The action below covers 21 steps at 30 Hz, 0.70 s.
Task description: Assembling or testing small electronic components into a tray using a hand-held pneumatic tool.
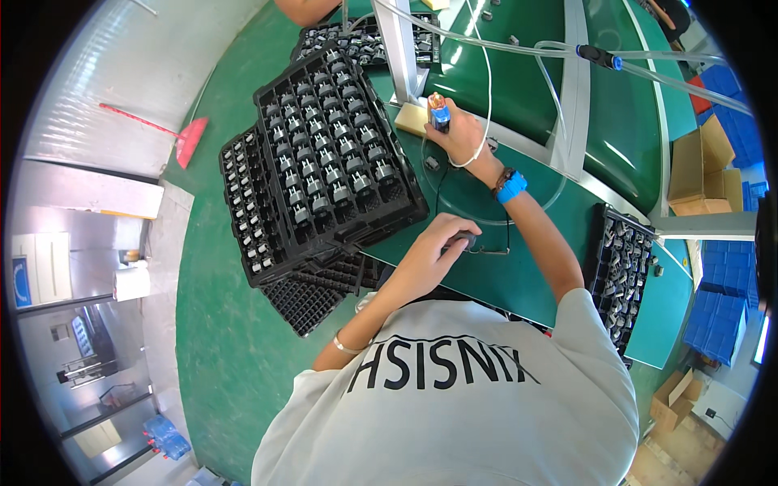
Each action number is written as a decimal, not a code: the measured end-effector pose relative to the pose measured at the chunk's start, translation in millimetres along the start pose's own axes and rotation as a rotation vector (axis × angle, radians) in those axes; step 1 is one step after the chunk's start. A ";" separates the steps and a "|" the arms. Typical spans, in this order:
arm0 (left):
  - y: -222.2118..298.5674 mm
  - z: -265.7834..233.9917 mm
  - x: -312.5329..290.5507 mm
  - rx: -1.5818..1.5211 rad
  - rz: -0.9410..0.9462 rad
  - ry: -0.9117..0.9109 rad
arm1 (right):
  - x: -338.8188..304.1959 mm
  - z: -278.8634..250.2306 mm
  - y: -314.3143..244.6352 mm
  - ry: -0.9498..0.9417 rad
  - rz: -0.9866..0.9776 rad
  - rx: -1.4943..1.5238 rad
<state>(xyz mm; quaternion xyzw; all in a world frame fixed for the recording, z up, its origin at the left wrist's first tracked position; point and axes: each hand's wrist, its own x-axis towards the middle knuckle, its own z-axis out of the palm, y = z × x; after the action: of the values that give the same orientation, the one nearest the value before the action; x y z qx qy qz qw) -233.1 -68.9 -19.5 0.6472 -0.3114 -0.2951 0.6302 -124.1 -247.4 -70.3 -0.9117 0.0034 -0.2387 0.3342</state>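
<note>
My left hand (433,249) is closed around a small dark grey part (463,237), low over the front edge of the green table. Farther out, my right hand (463,139) grips a blue tool with an orange, copper-looking tip (439,112), held upright beside a yellow sponge-like block (412,119). The tool's lower part is hidden by my fingers. On the left, a black tray (381,206) holds rows of grey plug-like parts with metal prongs (332,172). A thin metal hook-like piece (490,251) lies just right of my left hand.
A second black tray of small parts (253,263) sits under the first, with black grid trays (301,304) below. Another parts tray (598,283) stands right. Clear hoses (559,105) and a white metal post (397,53) cross the far side. A co-worker's arm (308,8) shows beyond.
</note>
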 end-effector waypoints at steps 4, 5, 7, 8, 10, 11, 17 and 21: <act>-16.3 6.8 20.4 0.296 0.017 -0.083 | -1.4 -7.3 -4.2 -0.080 0.094 0.037; -21.9 8.7 24.8 0.284 -0.016 -0.168 | -1.6 -8.5 -3.3 -0.083 0.073 0.064; -33.8 14.6 31.4 0.281 -0.011 -0.201 | -1.4 -11.3 -2.1 -0.086 0.048 0.088; -38.1 16.0 33.7 0.279 -0.010 -0.234 | -1.4 -12.7 -1.9 -0.102 0.034 0.118; -43.5 16.4 37.2 0.247 -0.031 -0.273 | -0.9 -15.2 -1.2 -0.117 0.021 0.145; -44.5 16.9 38.7 0.216 -0.055 -0.313 | -0.6 -16.7 -0.6 -0.140 0.015 0.144; -45.0 20.9 26.0 0.251 -0.067 -0.407 | -0.3 -21.4 0.8 -0.180 -0.009 0.108; -38.8 24.0 14.7 0.156 -0.143 -0.470 | -1.9 -19.5 -2.3 -0.199 -0.019 0.074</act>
<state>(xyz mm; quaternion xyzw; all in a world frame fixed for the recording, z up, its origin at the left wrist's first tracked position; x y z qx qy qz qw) -241.2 -95.0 -58.9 0.6277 -0.4246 -0.4564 0.4662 -134.7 -257.2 -56.8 -0.9180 -0.0473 -0.1501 0.3640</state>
